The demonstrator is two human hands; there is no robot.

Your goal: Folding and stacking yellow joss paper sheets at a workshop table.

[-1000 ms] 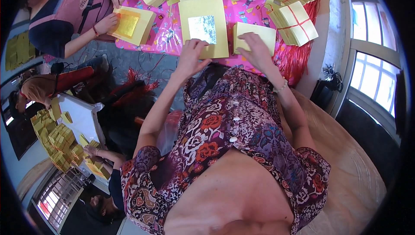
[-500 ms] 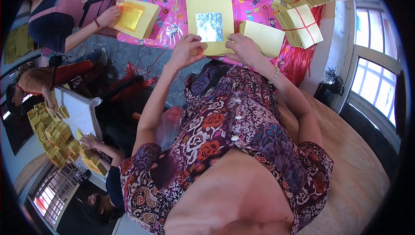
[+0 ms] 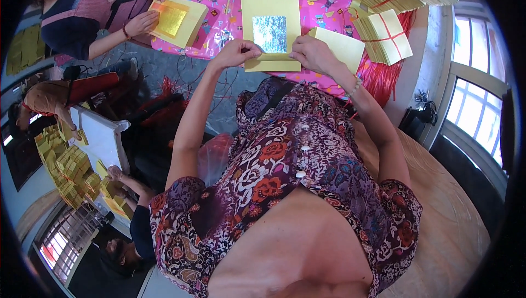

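Foil square (image 3: 269, 34) on paper sheet (image 3: 271, 5); paper stack (image 3: 344, 47) right, tied bundle (image 3: 390, 28) farther right.

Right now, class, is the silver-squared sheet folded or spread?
Mostly spread: the sheet shows its silver square face up; left hand and right hand hold its near edge.

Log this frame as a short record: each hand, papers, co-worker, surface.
Left hand: pinches yellow sheet, near-left corner
Right hand: pinches the same sheet, near-right corner
On the sheet: silver square
Further right: yellow paper stack, then red-tied bundle
Co-worker's hand: at another stack, topped with gold square
Surface: pink patterned cover
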